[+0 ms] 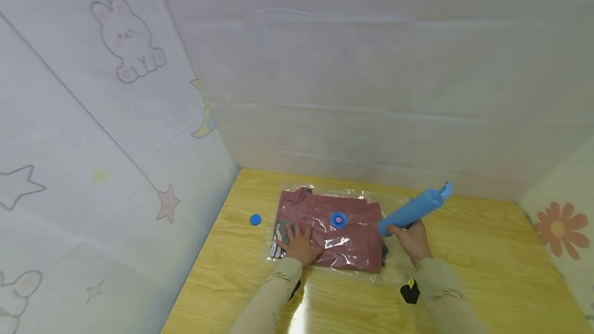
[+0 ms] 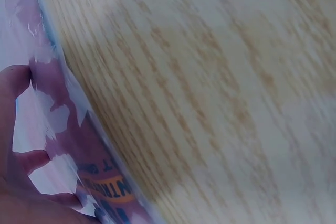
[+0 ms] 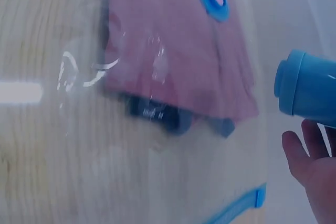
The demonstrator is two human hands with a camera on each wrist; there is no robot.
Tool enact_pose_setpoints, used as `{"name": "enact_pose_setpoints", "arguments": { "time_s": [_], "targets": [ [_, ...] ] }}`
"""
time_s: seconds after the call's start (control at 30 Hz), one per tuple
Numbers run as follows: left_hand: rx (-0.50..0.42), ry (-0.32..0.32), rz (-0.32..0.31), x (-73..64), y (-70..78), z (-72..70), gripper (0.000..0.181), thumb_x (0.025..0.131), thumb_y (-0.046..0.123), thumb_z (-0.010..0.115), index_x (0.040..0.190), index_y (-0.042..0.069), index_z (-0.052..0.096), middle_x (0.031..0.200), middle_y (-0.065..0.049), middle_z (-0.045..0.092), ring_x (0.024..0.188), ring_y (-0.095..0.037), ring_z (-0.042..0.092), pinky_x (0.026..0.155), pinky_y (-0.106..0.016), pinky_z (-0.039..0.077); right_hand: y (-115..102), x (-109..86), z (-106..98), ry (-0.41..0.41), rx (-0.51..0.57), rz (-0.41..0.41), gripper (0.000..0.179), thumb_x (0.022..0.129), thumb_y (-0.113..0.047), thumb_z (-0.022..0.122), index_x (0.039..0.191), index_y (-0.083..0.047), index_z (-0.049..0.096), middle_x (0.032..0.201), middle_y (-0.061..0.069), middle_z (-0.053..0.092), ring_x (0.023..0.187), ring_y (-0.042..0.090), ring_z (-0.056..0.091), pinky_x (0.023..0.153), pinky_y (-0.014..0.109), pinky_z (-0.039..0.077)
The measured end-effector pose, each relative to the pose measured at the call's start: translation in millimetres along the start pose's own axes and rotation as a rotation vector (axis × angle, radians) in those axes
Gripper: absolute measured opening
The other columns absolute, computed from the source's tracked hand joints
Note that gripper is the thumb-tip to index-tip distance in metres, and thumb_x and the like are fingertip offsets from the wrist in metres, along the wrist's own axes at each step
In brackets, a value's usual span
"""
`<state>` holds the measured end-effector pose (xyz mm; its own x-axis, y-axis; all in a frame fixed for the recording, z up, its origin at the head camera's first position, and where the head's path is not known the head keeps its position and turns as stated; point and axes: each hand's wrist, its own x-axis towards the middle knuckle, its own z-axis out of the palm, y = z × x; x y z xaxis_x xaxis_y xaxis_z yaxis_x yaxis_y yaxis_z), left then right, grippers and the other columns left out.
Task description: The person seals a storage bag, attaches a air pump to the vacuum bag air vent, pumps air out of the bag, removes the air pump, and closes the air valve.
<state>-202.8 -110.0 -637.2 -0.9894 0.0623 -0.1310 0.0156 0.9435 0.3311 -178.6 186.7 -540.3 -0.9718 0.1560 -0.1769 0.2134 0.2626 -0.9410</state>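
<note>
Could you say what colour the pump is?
The pump is light blue, shown whole in the head view.

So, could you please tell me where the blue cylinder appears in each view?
Head: blue cylinder right of centre, lower half, in the right hand.
Left wrist: not in it.
Right wrist: right edge, about mid-height, partly cut off.
Shared landmark: the clear bag of reddish cloth, in all three.

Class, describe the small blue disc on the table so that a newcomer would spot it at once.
On the yellowish wooden table lies a clear bag holding folded reddish cloth. In the head view, just left of that bag, the small blue disc sits directly on the wood. It is plain blue, unlike the larger, pink-centred blue fitting on the bag.
</note>
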Motion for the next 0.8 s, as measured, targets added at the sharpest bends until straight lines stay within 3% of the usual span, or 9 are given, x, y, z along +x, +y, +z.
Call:
{"name": "enact_pose_setpoints", "arguments": {
  "time_s": [0.13,0.37,0.53,0.8],
  "targets": [
    [0.014,0.006,-0.003,0.1,0.8,3.0,0.083,0.08,0.068,0.061,0.15,0.032,0.034,0.159,-0.019,0.023,0.144,-0.052,0.013,0.093,-0.088,0.012,-6,8.6,16,-0.032,-0.004,-0.014,0.076,0.092,-0.016,0.062,0.147,0.006,0.014,0.142,0.031,0.034,0.131,0.042,0.039,0.109,0.056,0.035],
    [0.034,0.029,-0.017,-0.4,4.7,4.2,0.082,0.079,0.067,0.062,0.148,0.032,0.036,0.158,-0.018,0.024,0.144,-0.051,0.014,0.094,-0.087,0.013,-14,18.0,42,-0.066,0.033,-0.07,0.078,0.092,-0.01,0.061,0.15,0.004,0.011,0.147,0.033,0.03,0.136,0.046,0.035,0.112,0.059,0.032],
    [0.063,0.013,-0.011,-2.4,8.2,6.2,0.08,0.081,0.068,0.059,0.149,0.033,0.036,0.159,-0.017,0.024,0.144,-0.051,0.015,0.094,-0.086,0.016,-21,19.6,50,-0.079,-0.006,-0.08,0.07,0.091,-0.011,0.061,0.146,0.006,0.019,0.143,0.033,0.036,0.131,0.046,0.041,0.11,0.058,0.035],
    [0.092,-0.015,-0.005,-2.5,15.1,3.9,0.079,0.083,0.07,0.055,0.15,0.034,0.034,0.16,-0.017,0.02,0.145,-0.05,0.013,0.096,-0.084,0.018,-31,27.0,59,-0.09,-0.061,-0.129,0.073,0.09,-0.012,0.063,0.146,0.004,0.018,0.14,0.033,0.039,0.127,0.049,0.045,0.105,0.061,0.039]
  ]
}}
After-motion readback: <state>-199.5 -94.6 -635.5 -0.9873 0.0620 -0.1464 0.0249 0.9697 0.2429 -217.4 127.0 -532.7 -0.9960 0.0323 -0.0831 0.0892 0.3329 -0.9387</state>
